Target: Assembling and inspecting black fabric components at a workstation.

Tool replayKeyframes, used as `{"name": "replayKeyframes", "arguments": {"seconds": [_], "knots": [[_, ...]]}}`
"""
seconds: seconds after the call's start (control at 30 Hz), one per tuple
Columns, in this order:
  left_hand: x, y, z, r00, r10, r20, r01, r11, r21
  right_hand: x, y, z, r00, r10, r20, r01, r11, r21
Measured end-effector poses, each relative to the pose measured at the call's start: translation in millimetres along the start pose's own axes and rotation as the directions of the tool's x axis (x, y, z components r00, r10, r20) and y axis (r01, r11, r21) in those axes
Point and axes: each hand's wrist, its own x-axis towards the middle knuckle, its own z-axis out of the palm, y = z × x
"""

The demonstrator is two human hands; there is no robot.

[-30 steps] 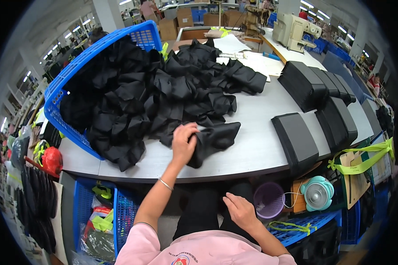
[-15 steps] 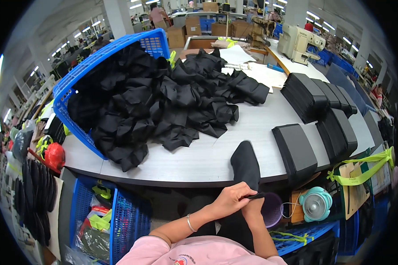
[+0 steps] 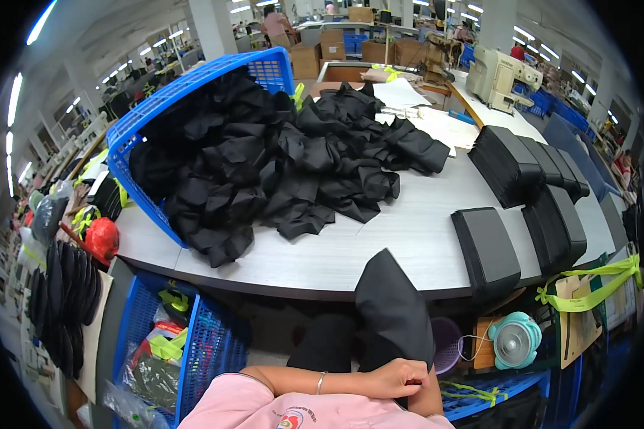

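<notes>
My left grip (image 3: 401, 377) pinches the black fabric piece (image 3: 393, 311) at its base; my right, probably beneath, is hidden. Its upright tip could flop forward.

Matt black cloth piece (image 3: 393, 314) feels soft in my left hand (image 3: 397, 377), the table (image 3: 408, 236) looks smooth grey laminate, the basket (image 3: 193, 79) glossy blue plastic.
</notes>
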Motion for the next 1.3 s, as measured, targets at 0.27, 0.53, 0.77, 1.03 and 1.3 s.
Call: {"name": "replayKeyframes", "arguments": {"seconds": [0.27, 0.53, 0.77, 1.03, 1.3], "knots": [[2, 22, -42, 0.884, 0.238, -0.402, -0.046, 0.9, 0.433, 149, -30, 63, 0.998, -0.043, 0.04, 0.047, 0.993, -0.105], [20, 20, -81, 0.957, -0.038, -0.287, 0.06, 0.996, 0.07, 204, -14, 79, 0.994, -0.092, 0.065, 0.103, 0.973, -0.208], [22, 27, -54, 0.883, 0.229, -0.411, -0.015, 0.887, 0.461, 207, 2, 39, 0.985, -0.174, 0.006, 0.168, 0.941, -0.295], [-3, -36, -7, 0.848, 0.308, -0.43, -0.1, 0.892, 0.441, 252, 11, 79, 0.963, -0.265, -0.056, 0.22, 0.887, -0.406], [24, -54, -58, 0.842, -0.267, -0.469, -0.037, 0.839, -0.543, 338, -25, 154, 0.913, -0.386, -0.134, 0.266, 0.812, -0.52]]}}
